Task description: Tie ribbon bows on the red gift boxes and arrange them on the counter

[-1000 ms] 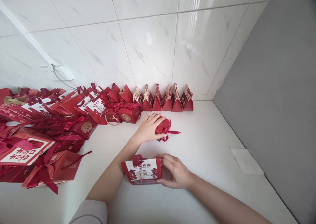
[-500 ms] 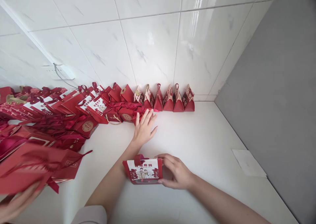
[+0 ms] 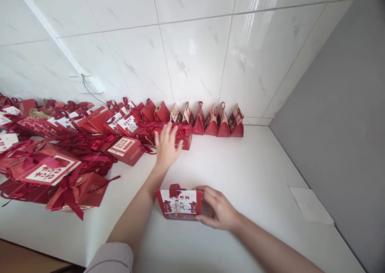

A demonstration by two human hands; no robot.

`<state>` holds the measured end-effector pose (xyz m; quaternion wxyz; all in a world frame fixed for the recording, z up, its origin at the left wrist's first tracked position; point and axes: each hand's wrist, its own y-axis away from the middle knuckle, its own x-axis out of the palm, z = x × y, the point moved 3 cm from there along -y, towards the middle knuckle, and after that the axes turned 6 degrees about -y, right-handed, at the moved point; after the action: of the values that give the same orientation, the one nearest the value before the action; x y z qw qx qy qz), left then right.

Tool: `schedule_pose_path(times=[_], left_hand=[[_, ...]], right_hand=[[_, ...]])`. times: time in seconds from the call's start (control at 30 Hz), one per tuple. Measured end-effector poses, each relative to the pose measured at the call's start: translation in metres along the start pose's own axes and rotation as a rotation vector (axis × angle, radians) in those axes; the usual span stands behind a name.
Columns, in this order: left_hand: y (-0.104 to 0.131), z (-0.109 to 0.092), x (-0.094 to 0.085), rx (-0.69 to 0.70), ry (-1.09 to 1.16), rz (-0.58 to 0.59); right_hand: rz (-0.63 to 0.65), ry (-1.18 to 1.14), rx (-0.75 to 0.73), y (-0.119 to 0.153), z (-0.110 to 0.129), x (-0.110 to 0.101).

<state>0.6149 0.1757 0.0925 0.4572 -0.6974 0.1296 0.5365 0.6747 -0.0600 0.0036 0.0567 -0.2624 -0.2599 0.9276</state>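
Observation:
My right hand (image 3: 219, 209) grips the right side of a red gift box (image 3: 179, 202), its thumb and fingers around the edge. The box has a white printed panel with a cartoon couple and a short red strap on top. Farther forward, my left hand (image 3: 167, 146) is open, fingers spread, over the front row of boxes. A red box with a ribbon bow (image 3: 184, 139) lies just right of those fingers and is partly hidden by them. Whether the left fingertips touch a box, I cannot tell.
Several pointed red-and-cream boxes (image 3: 222, 124) line the tiled wall (image 3: 195, 56). Many red boxes with ribbons (image 3: 87, 190) are heaped at the left. A white sheet (image 3: 311, 205) lies by the grey panel (image 3: 337, 112) on the right. A socket (image 3: 87, 84) with a cable is on the wall.
My left hand has shifted left along the front boxes. At the lower left, another hand holding a red box has gone from view. The camera has turned slightly left.

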Motion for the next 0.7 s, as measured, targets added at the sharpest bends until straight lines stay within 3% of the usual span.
schedule_pose_path(times=[0.1, 0.2, 0.27, 0.33, 0.43, 0.53, 0.6, 0.7], left_hand=[[0.01, 0.061, -0.026, -0.307, -0.064, -0.092], [0.027, 0.13, -0.036, -0.588, -0.132, -0.051], [0.039, 0.164, -0.033, -0.679, -0.122, 0.056], [0.049, 0.179, -0.028, -0.656, -0.122, 0.144], [0.062, 0.171, -0.026, -0.576, -0.189, 0.171], [0.077, 0.14, -0.026, -0.474, -0.168, 0.157], [0.088, 0.114, -0.024, -0.352, -0.044, 0.137], [0.107, 0.08, -0.014, -0.196, 0.264, 0.115]], right_hand=[[0.004, 0.001, 0.015, -0.001, 0.002, -0.001], [0.032, -0.05, 0.012, -0.002, 0.005, -0.003], [0.055, -0.136, -0.014, -0.001, 0.006, -0.004], [0.032, -0.208, -0.01, 0.001, 0.006, -0.006], [-0.131, -0.225, 0.089, 0.004, -0.001, -0.009], [-0.322, -0.232, 0.256, 0.004, -0.012, -0.013], [-0.402, -0.258, 0.356, 0.002, -0.021, -0.014], [-0.394, -0.278, 0.401, -0.003, -0.031, -0.012]])
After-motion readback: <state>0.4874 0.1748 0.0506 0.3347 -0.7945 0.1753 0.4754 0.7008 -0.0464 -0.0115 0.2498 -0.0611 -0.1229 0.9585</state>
